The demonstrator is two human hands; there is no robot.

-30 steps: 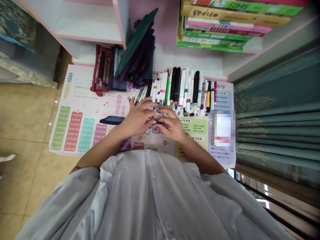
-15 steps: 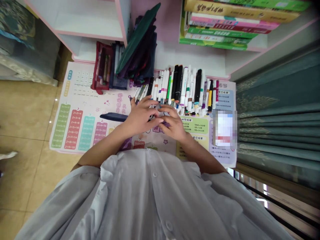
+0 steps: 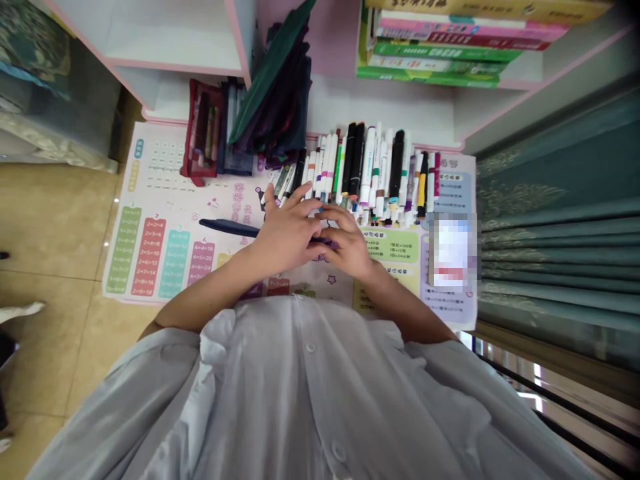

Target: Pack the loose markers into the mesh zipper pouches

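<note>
My left hand (image 3: 286, 230) lies with its fingers stretched and spread over a long dark blue, pouch-like thing (image 3: 227, 227) on the printed desk mat (image 3: 160, 220). That thing's left end sticks out from under the palm. My right hand (image 3: 350, 245) is curled beside it, fingertips pinched on a small dark end (image 3: 320, 239) showing between the two hands. I cannot tell whether this end belongs to the blue thing. Both hands sit just in front of a row of marker pens (image 3: 370, 170).
A red pencil case (image 3: 200, 130) and dark folded bags (image 3: 277, 100) stand at the mat's back. Stacked books (image 3: 440, 50) fill a pink shelf above. A blurred card (image 3: 453, 253) lies at right beside a green curtain (image 3: 560, 220). Tiled floor (image 3: 50, 227) is at left.
The left hand has slid right and now overlaps the right hand's fingers. The dark blue thing shows thinner and longer. The view has shifted slightly.
</note>
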